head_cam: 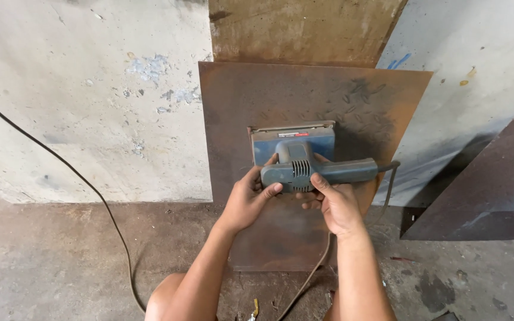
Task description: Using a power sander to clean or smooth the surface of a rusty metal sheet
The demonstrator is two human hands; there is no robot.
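Observation:
A blue-grey electric sander (300, 156) rests pad-first against a rusty brown metal plate (239, 107) that leans on the wall. My left hand (250, 197) grips the rounded front of the sander's body, thumb on its side. Under the long handle, my right hand (335, 203) is wrapped around it. The sander's cord (313, 270) leaves the handle's right end and hangs down between my arms.
A second rusty sheet (304, 30) stands behind the plate. Another dark metal plate (489, 190) leans at the right. A black cable (84, 181) runs across the pale concrete wall (78, 107) to the stained concrete floor (43, 261). My bare knee (165, 300) shows at the bottom.

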